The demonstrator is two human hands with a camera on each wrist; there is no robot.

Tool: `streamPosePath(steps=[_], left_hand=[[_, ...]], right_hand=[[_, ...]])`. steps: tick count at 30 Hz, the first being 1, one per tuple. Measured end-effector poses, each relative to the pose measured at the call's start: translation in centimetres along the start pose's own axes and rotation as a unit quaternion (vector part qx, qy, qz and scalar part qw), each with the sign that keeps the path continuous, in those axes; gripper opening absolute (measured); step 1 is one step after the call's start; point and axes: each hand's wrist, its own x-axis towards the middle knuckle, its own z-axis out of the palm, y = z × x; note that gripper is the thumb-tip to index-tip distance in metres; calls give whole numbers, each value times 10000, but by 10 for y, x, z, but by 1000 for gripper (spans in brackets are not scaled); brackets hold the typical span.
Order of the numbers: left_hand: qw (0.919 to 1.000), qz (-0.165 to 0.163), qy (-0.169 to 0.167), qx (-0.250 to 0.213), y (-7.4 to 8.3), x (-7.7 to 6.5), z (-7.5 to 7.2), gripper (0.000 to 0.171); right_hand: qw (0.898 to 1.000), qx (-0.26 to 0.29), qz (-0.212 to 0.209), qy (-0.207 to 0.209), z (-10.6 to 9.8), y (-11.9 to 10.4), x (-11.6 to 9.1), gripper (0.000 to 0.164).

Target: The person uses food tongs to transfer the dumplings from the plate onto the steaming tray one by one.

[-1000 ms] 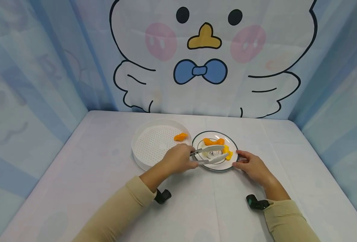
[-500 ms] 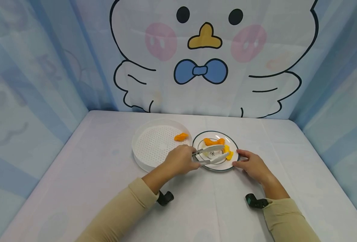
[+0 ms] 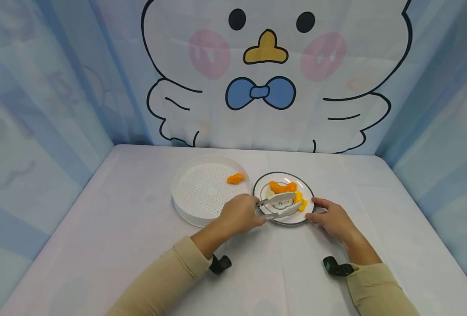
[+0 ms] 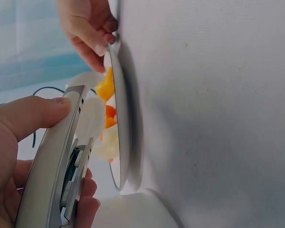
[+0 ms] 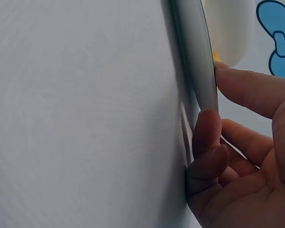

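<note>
My left hand [image 3: 240,213] grips a pair of metal tongs [image 4: 52,156] with pale tips, which reach out over the plate with a gap between them. The white plate [image 3: 266,181] has a dark rim line and printed characters at its centre. On it lie an orange piece [image 3: 282,187], a yellow piece [image 3: 299,200] and a pale whitish piece [image 4: 110,142], partly hidden by the tongs in the head view. Thumb and fingers of my right hand [image 3: 333,219] pinch the plate's right rim, thumb on top and fingertips at the underside in the right wrist view.
Left of the plate, close to its edge, stands a round white tray [image 3: 195,188] with a perforated bottom. An orange piece [image 3: 235,178] lies inside it at the right. The table [image 3: 138,245] has a white cover, with printed curtains around it.
My left hand and the tongs have moved slightly right. The plate and my right hand have shifted a little to the right too. The orange piece in the tray stays put.
</note>
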Motion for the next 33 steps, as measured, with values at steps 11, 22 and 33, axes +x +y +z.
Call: streamPosePath(steps=[11,22,33], left_hand=[[10000,-36,33,66,7,7,7,46],[9998,-97,-19,-198,10,9,8,51],[9999,-32,-43,-160,14,13,10,43]], right_hand=[[10000,-15,-35,-3,0,4,0,81],[10000,11,-58,0,1,4,-1,82],[9999,-31,-149,27,0,5,-1,83]])
